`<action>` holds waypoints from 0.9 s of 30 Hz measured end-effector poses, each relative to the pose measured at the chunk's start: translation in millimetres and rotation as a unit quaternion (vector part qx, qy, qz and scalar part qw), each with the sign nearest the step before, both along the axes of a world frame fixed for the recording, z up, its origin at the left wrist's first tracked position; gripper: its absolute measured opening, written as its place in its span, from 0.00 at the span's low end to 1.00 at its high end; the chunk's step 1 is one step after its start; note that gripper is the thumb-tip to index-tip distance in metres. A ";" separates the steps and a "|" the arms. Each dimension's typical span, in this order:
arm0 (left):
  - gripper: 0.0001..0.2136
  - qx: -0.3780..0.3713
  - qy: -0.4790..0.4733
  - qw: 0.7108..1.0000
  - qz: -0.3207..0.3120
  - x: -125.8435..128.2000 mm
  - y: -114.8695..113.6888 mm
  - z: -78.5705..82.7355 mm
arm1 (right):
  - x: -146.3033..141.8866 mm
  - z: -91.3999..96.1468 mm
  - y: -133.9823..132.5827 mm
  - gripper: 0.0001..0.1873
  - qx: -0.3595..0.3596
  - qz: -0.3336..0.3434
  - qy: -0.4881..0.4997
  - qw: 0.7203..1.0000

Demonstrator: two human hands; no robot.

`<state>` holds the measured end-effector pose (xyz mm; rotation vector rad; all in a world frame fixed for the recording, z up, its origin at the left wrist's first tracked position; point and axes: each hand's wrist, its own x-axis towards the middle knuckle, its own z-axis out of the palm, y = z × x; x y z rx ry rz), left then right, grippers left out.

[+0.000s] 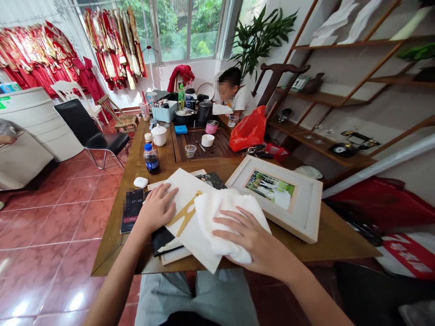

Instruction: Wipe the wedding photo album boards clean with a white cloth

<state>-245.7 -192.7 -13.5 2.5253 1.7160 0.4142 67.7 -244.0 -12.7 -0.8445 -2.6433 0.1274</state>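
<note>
Foremost, wooden table [340, 235]: runs long from the near edge to a far end crowded with tea things. Carries, in order of size:

White picture frame [306, 213]: lies flat and askew toward the near right corner, photograph facing up.

White card [185, 199]: bears a gold mark, rests at the middle of the near edge on a stack of darker books, and overhangs that edge with one corner.

White cloth [220, 213]: sits bunched on the right half of the card, just beside the frame.

Red plastic bag [249, 130]: stands at the right edge, past the frame.

Right hand [251, 237]: lies palm down on the cloth with fingers spread, pressing rather than gripping.

Left hand [157, 209]: lies flat and unclenched on the card's left edge, fingers extended, grasping nothing.

Phone [132, 210]: lies screen up near the left edge, just left of the left hand.

Dark drink bottle [151, 159]: stands upright beyond the phone.

White earbud case [140, 182]: sits between bottle and phone.

Also noted: a seated person [234, 95] at the far right corner.
</note>
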 end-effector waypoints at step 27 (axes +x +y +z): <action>0.30 0.002 0.085 0.980 0.179 43.3 -26.6 6.1 | -49.2 1.2 -13.5 0.24 0.025 -0.069 -0.011 0.997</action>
